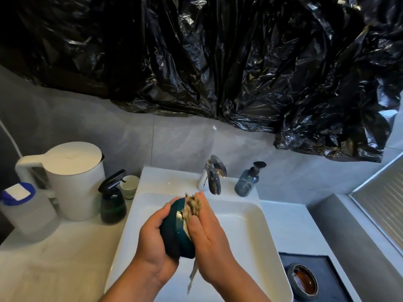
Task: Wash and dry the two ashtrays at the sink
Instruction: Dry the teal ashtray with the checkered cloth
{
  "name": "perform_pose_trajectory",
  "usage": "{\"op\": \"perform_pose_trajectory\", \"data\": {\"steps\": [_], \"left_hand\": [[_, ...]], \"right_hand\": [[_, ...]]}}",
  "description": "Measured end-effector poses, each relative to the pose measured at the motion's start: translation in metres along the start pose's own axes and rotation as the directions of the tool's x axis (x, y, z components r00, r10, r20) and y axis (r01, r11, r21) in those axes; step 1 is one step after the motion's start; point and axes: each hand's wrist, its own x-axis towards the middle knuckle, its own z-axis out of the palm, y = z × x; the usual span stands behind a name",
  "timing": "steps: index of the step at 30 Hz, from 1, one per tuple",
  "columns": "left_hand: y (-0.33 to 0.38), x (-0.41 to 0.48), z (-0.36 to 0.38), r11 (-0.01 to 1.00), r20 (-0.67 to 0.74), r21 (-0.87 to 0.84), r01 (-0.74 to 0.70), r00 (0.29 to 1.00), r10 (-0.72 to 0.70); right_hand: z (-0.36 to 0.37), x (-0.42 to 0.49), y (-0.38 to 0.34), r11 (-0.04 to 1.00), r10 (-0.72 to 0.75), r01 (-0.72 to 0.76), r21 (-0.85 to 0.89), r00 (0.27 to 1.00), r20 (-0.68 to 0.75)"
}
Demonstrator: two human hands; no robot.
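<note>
Over the white sink [250, 216] my left hand [152, 240] grips a dark teal ashtray [177, 234] tilted on its edge. My right hand [209, 238] presses a crumpled grey-beige cloth [193, 205] against the ashtray's open side; a strip of the cloth hangs down between my wrists. A second ashtray [304, 281], grey with a brown glossy inside, sits on a dark tray [327, 264] at the lower right of the counter. The chrome faucet [213, 175] stands behind the basin; no water stream is visible.
Left of the sink stand a white kettle [74, 182], a clear jug with a blue cap [24, 210], a dark green spray bottle [113, 203] and a paper cup [129, 185]. A blue soap dispenser [247, 182] is beside the faucet. Black plastic sheeting [218, 57] hangs above.
</note>
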Motion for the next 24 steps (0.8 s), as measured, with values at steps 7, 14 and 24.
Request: {"op": "perform_pose_trajectory", "data": {"steps": [7, 14, 24], "left_hand": [[0.003, 0.003, 0.007, 0.992, -0.087, 0.032, -0.121, 0.988, 0.124], [0.003, 0.003, 0.001, 0.994, -0.027, 0.094, -0.051, 0.998, 0.054], [0.005, -0.003, 0.007, 0.966, 0.058, 0.201, -0.161, 0.987, 0.152]], "right_hand": [[0.015, -0.021, 0.004, 0.999, 0.002, -0.004, 0.050, 0.999, 0.040], [0.014, -0.022, -0.004, 0.997, -0.080, 0.079, 0.010, 0.996, 0.041], [0.019, 0.011, 0.008, 0.890, -0.013, 0.059, 0.453, 0.994, -0.105]]}}
